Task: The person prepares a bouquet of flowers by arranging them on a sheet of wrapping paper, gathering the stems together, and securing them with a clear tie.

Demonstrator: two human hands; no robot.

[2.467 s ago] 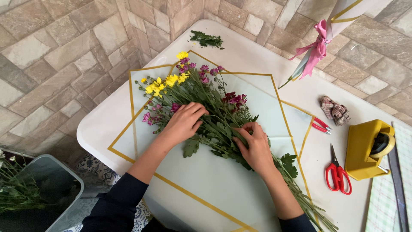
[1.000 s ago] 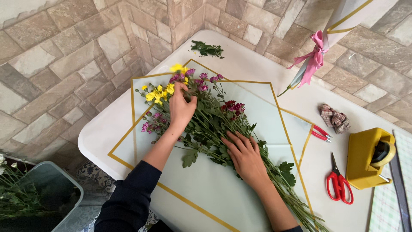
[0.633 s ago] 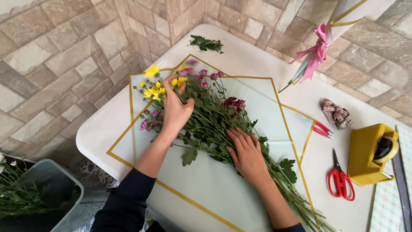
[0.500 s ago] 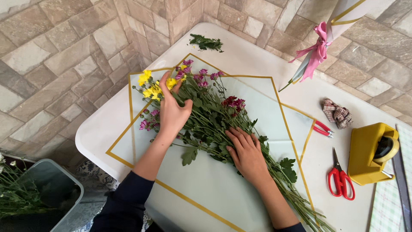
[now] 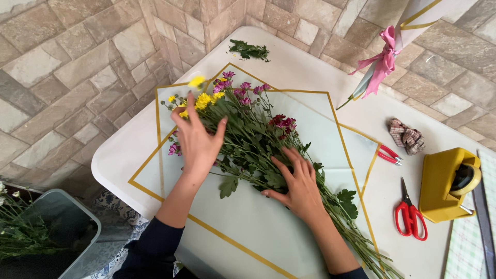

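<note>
The flowers (image 5: 248,134) lie slantwise across the middle of the frame on a pale wrapping sheet (image 5: 248,222) edged in gold, heads toward the upper left, stems running off toward the lower right. My left hand (image 5: 199,139) is up among the yellow blooms (image 5: 202,100), fingers spread and loosely curled; whether I actually have one pinched I cannot tell, since the top bloom is blurred. My right hand (image 5: 297,186) lies flat and open on the stems, pressing them down, gripping nothing.

I judge this to be the arranging step: settling the heads into place while the stems are pinned. The next move would call for a light touch on the blooms and steady pressure below, so the bunch does not roll.

Further out on the white table (image 5: 305,62): a sprig of cut leaves (image 5: 250,50) at top centre, red scissors (image 5: 411,214) and a yellow tape dispenser (image 5: 448,183) at right, a wrapped bouquet with pink ribbon (image 5: 385,59) at upper right.
</note>
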